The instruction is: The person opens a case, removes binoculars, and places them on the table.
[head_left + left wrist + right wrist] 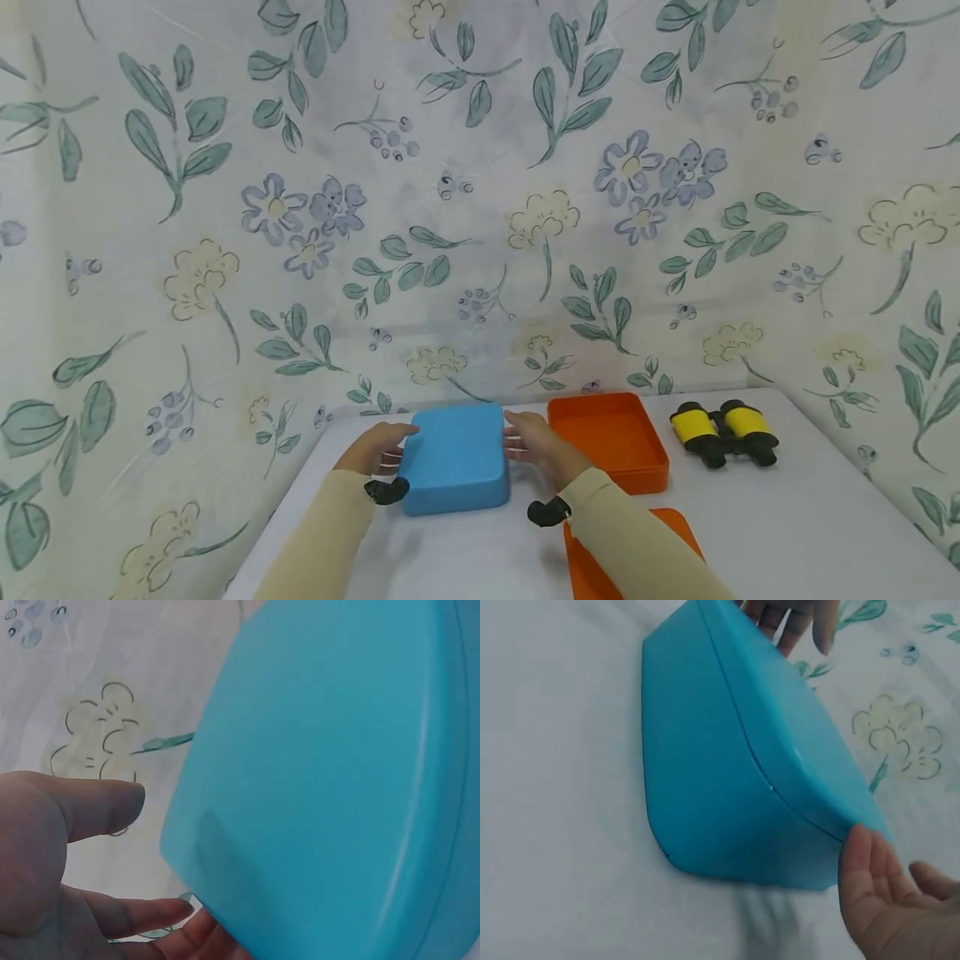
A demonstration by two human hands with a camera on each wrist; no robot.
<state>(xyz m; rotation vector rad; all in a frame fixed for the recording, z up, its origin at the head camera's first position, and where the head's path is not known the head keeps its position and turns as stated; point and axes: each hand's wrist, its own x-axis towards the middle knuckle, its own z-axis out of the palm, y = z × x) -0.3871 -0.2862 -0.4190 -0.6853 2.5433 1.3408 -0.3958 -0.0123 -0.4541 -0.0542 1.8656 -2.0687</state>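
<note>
Loosely opened, the left hand point(374, 447) and the right hand point(544, 444) touch opposite sides of the blue box point(456, 457), which is between them; one orange tray point(609, 435) is just beside the right hand.

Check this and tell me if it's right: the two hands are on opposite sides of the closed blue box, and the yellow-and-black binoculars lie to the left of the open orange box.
Wrong side: the binoculars lie to the right of the open orange box, as the head view shows. The left hand and right hand are indeed on opposite sides of the closed blue box.
</note>
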